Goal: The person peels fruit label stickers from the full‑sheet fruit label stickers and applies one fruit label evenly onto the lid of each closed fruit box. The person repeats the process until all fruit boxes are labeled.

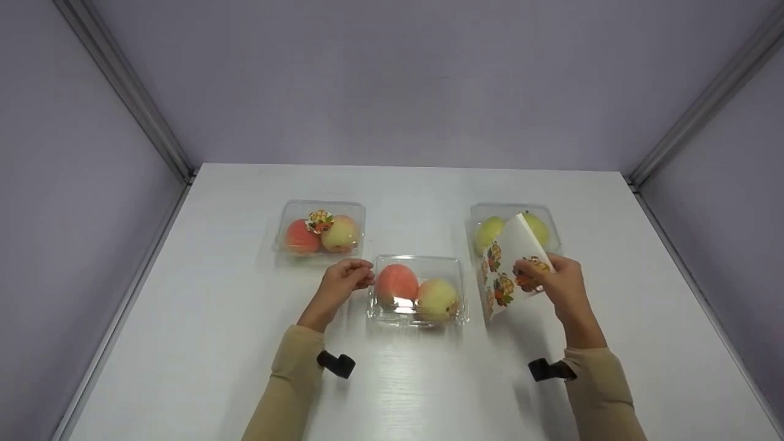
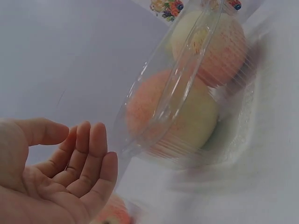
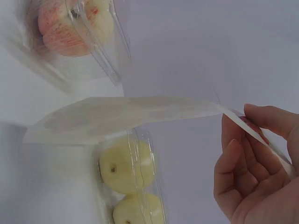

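My right hand [image 1: 560, 278] pinches a white sheet of fruit stickers [image 1: 505, 275] between thumb and fingers. The sheet stands tilted over the table, and its blank back [image 3: 126, 114] shows in the right wrist view. My left hand [image 1: 346, 283] has loosely bent fingers beside the left edge of the middle clear plastic box [image 1: 422, 264]. Nothing shows between thumb and fingertips in the left wrist view. Inside that box lie a red peach [image 1: 396, 283] and a paler peach [image 1: 436, 300]; the lid is down.
Behind on the left is another clear box [image 1: 288, 211] with two peaches and a fruit sticker [image 1: 320, 222] on its lid. A third box [image 1: 499, 209], partly hidden by the sheet, holds green-yellow fruit [image 3: 128, 165]. Walls enclose the white table [image 1: 398, 380].
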Tool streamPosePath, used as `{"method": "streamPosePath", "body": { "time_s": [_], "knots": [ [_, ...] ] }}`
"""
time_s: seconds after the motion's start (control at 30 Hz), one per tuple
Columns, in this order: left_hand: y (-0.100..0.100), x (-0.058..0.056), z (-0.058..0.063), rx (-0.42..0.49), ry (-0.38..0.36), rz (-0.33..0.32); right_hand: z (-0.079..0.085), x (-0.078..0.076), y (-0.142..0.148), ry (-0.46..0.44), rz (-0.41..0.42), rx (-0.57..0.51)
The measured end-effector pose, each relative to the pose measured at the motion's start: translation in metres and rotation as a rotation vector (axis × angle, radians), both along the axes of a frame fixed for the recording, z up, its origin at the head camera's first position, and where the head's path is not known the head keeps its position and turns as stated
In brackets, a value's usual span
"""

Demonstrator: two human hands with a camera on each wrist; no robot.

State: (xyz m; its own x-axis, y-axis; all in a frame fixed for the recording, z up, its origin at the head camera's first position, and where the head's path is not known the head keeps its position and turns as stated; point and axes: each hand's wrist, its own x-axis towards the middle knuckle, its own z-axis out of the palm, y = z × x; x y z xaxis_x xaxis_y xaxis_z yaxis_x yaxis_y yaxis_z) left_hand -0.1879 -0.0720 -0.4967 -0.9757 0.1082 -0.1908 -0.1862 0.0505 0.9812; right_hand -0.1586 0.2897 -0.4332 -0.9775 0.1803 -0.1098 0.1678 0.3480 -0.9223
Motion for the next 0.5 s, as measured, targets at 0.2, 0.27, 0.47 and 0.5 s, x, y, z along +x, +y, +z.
{"method": "streamPosePath", "body": {
  "time_s": [0.2,0.27,0.47,0.5],
  "knots": [
    [0.010,0.005,0.012,-0.021,0.072,-0.058,0.011,0.002,-0.011,0.038,0.005,-0.049],
    [0.013,0.006,0.017,-0.019,0.087,-0.073,0.015,0.002,-0.014,0.049,0.007,-0.072],
    [0.024,0.007,0.028,0.009,0.118,-0.112,0.028,0.006,-0.021,0.092,0.019,-0.081],
    [0.026,0.007,0.029,0.016,0.128,-0.121,0.029,0.006,-0.022,0.101,0.022,-0.078]
  ]
}}
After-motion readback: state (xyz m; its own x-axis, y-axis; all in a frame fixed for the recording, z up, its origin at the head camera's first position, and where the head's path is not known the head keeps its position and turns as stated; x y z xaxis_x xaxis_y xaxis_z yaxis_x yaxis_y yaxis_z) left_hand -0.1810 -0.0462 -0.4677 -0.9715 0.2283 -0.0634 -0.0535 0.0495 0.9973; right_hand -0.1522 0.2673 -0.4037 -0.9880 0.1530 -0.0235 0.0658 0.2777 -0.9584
